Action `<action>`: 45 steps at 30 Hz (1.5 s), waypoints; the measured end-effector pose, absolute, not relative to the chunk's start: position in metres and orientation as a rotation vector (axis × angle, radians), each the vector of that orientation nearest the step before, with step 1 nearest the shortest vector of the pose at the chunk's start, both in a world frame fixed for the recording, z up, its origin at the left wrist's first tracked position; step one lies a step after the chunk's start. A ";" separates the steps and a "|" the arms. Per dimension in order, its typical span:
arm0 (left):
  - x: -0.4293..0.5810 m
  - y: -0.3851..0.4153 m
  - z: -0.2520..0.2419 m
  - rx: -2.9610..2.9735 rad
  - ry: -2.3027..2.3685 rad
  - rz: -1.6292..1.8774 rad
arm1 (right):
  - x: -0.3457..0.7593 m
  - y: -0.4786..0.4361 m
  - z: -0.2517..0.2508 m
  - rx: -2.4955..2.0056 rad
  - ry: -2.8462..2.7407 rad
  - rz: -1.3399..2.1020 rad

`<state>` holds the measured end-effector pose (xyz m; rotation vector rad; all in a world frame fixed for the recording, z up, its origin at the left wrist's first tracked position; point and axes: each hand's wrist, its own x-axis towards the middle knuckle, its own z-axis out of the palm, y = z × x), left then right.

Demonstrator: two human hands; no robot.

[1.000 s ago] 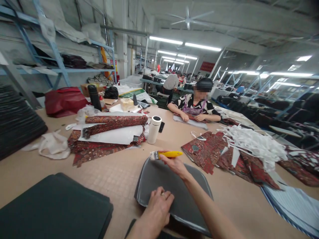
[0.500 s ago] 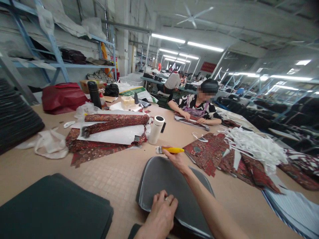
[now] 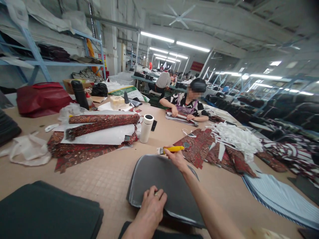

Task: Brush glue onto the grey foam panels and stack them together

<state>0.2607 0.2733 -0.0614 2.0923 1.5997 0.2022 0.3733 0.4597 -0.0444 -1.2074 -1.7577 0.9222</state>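
Note:
My right hand [image 3: 176,158] is closed round the yellow handle of a flat paintbrush [image 3: 174,149], at the far edge of a stack of rounded dark grey panels [image 3: 165,176]. The brush's pale bristles point left, just beyond that edge. My left hand [image 3: 152,203] lies on the top panel near its front edge, fingers bent and slightly apart, pressing on the surface. A whitish line runs along the panels' left and front edges. My right forearm hides the stack's right part.
Dark green sheets [image 3: 50,212] lie at left front. Beyond the panels stand a white flask [image 3: 146,129] and patterned red pieces [image 3: 104,124]. White strips [image 3: 231,139] heap at right, near striped blue fabric [image 3: 281,196]. A co-worker [image 3: 186,106] handles pieces across the table.
The view has swung right, so the table's things sit further left. My right hand and the brush have moved slightly right along the far edge; my left hand stays on the panel.

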 end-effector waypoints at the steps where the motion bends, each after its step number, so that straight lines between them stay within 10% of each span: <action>1: 0.261 0.273 -0.060 2.092 1.608 0.195 | 0.374 0.459 -0.047 -1.213 -1.755 0.917; 23: 0.272 0.270 -0.046 2.184 1.735 0.110 | 0.509 0.424 -0.030 -1.556 -1.390 0.529; 45: 0.207 0.231 0.166 2.574 1.342 0.743 | 0.538 0.245 0.038 -1.201 -1.646 0.280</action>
